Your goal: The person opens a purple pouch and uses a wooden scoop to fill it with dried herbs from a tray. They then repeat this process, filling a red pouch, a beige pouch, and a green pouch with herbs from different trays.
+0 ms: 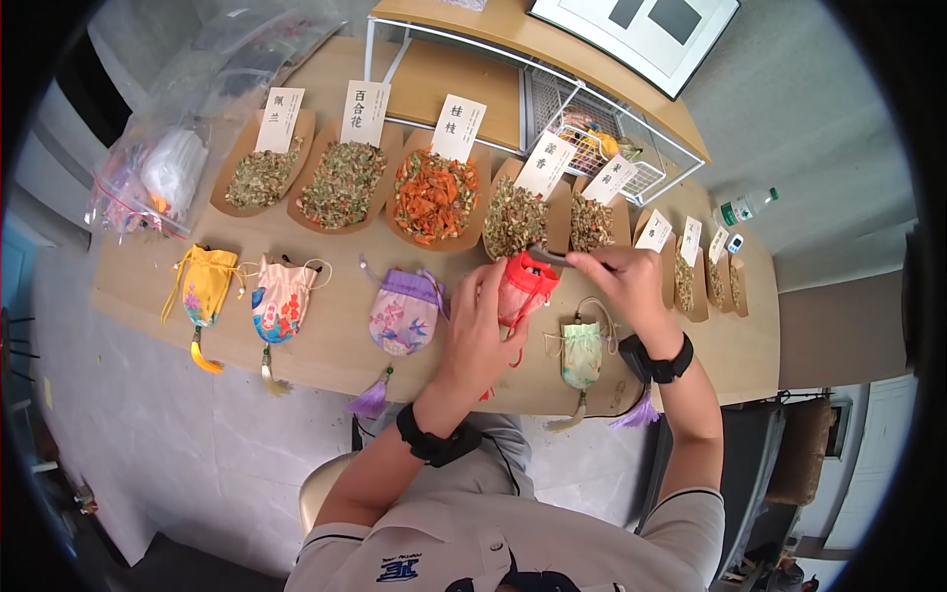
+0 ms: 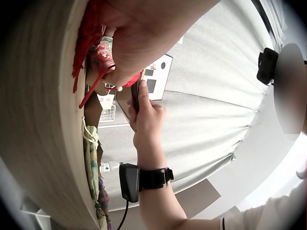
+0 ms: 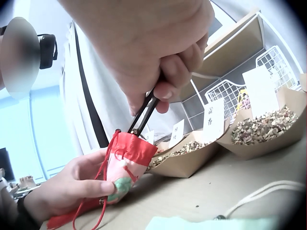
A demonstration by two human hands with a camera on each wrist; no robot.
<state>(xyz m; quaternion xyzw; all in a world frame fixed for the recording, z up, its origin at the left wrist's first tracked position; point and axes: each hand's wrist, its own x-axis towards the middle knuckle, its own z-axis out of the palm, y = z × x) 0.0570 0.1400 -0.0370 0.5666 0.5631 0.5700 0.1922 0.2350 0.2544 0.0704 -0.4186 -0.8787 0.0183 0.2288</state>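
Note:
My left hand (image 1: 472, 340) holds a small red and pink drawstring pouch (image 1: 525, 292) upright, fingers and thumb round its side. The pouch's red mouth faces up, and a red cord (image 3: 103, 187) hangs beside it. My right hand (image 1: 628, 284) grips a pair of black tongs (image 3: 146, 111) above the pouch. In the right wrist view the two slim arms of the tongs reach down into the pouch's mouth, their tips hidden inside. Close by on the table lie a purple pouch (image 1: 404, 314) to the left and a pale green pouch (image 1: 582, 353) to the right.
Paper trays of dried herbs with labels, such as one of orange pieces (image 1: 437, 197), line the back. A yellow pouch (image 1: 207, 286) and a pink pouch (image 1: 281, 301) lie at left. Behind stand a wire basket (image 1: 617, 163), a shelf (image 1: 552, 44) and a bottle (image 1: 747, 207).

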